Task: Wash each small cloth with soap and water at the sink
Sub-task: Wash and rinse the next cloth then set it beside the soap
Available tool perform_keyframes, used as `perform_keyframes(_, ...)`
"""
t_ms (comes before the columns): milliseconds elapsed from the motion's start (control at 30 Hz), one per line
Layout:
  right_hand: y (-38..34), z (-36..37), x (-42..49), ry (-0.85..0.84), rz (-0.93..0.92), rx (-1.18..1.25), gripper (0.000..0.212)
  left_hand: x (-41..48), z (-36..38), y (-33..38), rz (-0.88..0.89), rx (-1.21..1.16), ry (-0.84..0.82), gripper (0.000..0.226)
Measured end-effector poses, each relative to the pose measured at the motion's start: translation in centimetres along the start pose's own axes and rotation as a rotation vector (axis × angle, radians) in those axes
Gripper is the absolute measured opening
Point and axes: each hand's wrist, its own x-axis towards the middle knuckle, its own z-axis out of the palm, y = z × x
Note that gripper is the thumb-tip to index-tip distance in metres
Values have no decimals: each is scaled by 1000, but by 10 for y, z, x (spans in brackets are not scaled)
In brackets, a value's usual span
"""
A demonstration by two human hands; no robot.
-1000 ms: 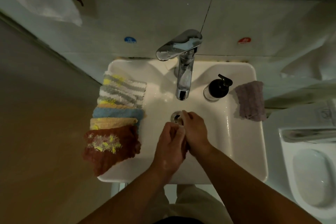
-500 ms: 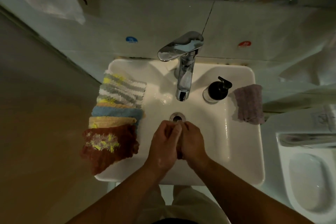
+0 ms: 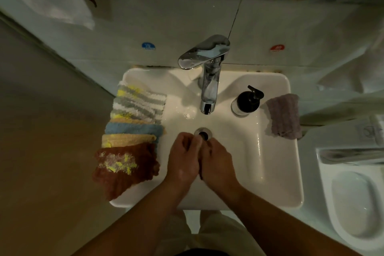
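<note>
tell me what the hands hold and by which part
A dark cloth, bunched between the left hand and right hand; only a sliver shows, so which part cannot be told.

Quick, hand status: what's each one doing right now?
Left hand: curled, gripping the dark cloth, which is mostly hidden.
Right hand: curled on the same cloth.

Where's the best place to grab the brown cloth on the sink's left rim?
Probably pinch the fuzzy red-brown cloth at its right edge, coming from the basin side: it lies topmost on the overlapping cloths, that edge resting on the white ceramic sink rim.
</note>
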Motion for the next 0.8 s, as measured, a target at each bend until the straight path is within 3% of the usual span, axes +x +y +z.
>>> perform_keyframes(33, -4, 5, -12, -37, -51, 16, 22, 7, -1, 1, -56, -48, 73, 10)
perform_keyframes(100, -11, 11, -22, -36, -129, 2, 16, 10, 2, 2, -119, -71, 53, 12)
perform_keyframes(167, -10, 8, -4, 102, -120, -46, 23, -3, 11, 1, -108, 26, -61, 16)
perform_keyframes(233, -5, -4, 24, 209, -19, -29, 31, -20, 17, 2, -133, -149, -108, 21)
perform_keyframes(300, -1, -8, 33, 193, 44, 23, 35, -23, 15, -3, -114, -224, -120, 20)
perform_keyframes(467, -11, 9, -19, 6, -151, 37, 23, 9, 7, -3, -143, -168, 66, 18)
perform_keyframes(533, -13, 10, -11, 70, -181, -33, 23, 5, 9, -2, -179, -157, 10, 20)
perform_keyframes(567, -8, 7, 2, 131, -173, -78, 24, -3, 12, 1, -212, -262, -31, 19)
perform_keyframes(633, -2, -6, 28, 176, -111, -104, 27, -14, 14, -3, -160, -279, -98, 17)
perform_keyframes(733, 15, -16, 46, 89, -62, -166, 31, -20, -1, -4, -32, -252, -191, 19)
perform_keyframes(800, 24, -21, 47, 108, -40, -142, 31, -15, -9, 0, 7, -217, -183, 20)
